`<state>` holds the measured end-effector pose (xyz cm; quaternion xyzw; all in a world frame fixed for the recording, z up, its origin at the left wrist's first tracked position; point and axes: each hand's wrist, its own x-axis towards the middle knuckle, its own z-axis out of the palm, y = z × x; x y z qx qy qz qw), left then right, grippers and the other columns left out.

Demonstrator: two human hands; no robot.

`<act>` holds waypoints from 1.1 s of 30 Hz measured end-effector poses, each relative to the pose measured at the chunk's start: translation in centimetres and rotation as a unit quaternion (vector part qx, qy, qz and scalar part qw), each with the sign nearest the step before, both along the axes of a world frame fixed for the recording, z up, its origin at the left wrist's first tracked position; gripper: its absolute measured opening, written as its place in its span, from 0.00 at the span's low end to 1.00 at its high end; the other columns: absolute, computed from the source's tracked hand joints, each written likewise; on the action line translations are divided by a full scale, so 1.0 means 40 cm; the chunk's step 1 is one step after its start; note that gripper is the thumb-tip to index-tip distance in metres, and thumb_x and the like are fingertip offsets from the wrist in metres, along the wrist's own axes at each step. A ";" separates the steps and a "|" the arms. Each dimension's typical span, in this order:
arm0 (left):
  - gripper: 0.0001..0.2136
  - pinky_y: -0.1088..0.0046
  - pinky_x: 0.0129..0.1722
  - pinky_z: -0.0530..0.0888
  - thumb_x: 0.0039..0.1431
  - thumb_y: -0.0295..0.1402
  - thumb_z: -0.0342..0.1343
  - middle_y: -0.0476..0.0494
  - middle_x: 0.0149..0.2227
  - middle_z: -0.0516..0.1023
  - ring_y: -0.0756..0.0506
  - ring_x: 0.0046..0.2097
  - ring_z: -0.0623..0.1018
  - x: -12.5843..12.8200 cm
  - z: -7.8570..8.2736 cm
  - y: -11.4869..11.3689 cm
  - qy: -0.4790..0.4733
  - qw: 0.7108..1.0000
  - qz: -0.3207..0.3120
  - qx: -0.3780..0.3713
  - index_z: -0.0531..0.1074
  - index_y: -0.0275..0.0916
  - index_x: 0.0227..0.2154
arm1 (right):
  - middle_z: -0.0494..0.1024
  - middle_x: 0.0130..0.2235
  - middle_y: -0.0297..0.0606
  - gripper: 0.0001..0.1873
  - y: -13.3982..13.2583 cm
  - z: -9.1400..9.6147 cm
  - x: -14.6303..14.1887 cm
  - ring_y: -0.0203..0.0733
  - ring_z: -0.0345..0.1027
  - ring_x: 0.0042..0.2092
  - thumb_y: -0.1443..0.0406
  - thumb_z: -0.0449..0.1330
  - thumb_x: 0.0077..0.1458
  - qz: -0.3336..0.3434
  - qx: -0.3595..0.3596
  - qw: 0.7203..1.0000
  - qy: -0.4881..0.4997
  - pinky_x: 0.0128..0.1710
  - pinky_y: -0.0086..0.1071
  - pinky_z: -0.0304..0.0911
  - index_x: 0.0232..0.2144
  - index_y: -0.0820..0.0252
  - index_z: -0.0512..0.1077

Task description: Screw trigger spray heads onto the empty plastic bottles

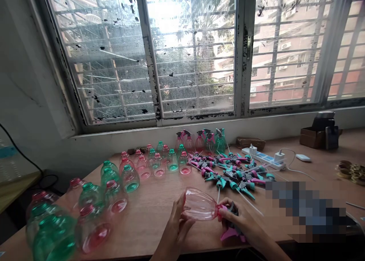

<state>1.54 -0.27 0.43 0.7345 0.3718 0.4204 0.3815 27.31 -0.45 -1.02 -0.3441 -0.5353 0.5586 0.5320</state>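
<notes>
A clear pink spray bottle (199,204) lies on its side in the air above the table's front edge. My left hand (177,219) is closed around its base end. At the neck, my right hand (235,215) grips a pink and grey trigger sprayer head (231,234), which meets the bottle's mouth. Whether the thread is engaged is hidden by my fingers. Just beyond my right hand lies a heap of loose trigger sprayer heads (234,169) in pink, teal and grey, with their thin tubes sticking out.
Open pink and green bottles (131,179) stand in rows along the left. Several bottles with sprayers fitted (199,141) stand below the window. A power strip (264,158), a brown box (313,138) and rolls of tape (352,172) sit at right. A blurred patch (308,209) covers the right front.
</notes>
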 end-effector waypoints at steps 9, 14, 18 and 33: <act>0.37 0.54 0.61 0.68 0.62 0.44 0.59 0.35 0.63 0.64 0.33 0.61 0.69 -0.011 -0.034 0.011 0.005 0.999 0.037 0.036 0.48 0.47 0.69 | 0.78 0.24 0.31 0.18 -0.019 0.017 -0.004 0.36 0.70 0.25 0.52 0.69 0.54 -0.010 0.019 0.998 -0.053 0.25 0.28 0.62 0.35 0.60 0.71; 0.32 0.58 0.58 0.72 0.63 0.45 0.58 0.35 0.60 0.66 0.34 0.61 0.70 -0.008 -0.006 0.002 -0.014 0.999 0.038 0.028 0.55 0.45 0.66 | 0.78 0.25 0.32 0.18 -0.018 0.019 -0.002 0.37 0.71 0.26 0.52 0.68 0.54 -0.008 0.010 0.999 -0.030 0.27 0.29 0.63 0.35 0.60 0.71; 0.33 0.57 0.63 0.67 0.61 0.43 0.61 0.39 0.66 0.61 0.33 0.67 0.62 -0.003 0.004 -0.002 0.003 0.999 0.028 0.045 0.56 0.50 0.67 | 0.76 0.26 0.31 0.17 -0.005 0.005 0.004 0.38 0.71 0.25 0.52 0.67 0.56 -0.007 0.005 1.000 0.006 0.27 0.29 0.63 0.34 0.59 0.71; 0.33 0.51 0.68 0.58 0.65 0.42 0.57 0.37 0.68 0.61 0.34 0.69 0.60 -0.016 -0.035 0.022 0.064 0.994 0.041 0.080 0.51 0.48 0.69 | 0.78 0.26 0.32 0.19 -0.002 -0.004 0.001 0.37 0.71 0.25 0.53 0.69 0.53 0.005 0.001 1.000 -0.006 0.26 0.29 0.64 0.34 0.60 0.70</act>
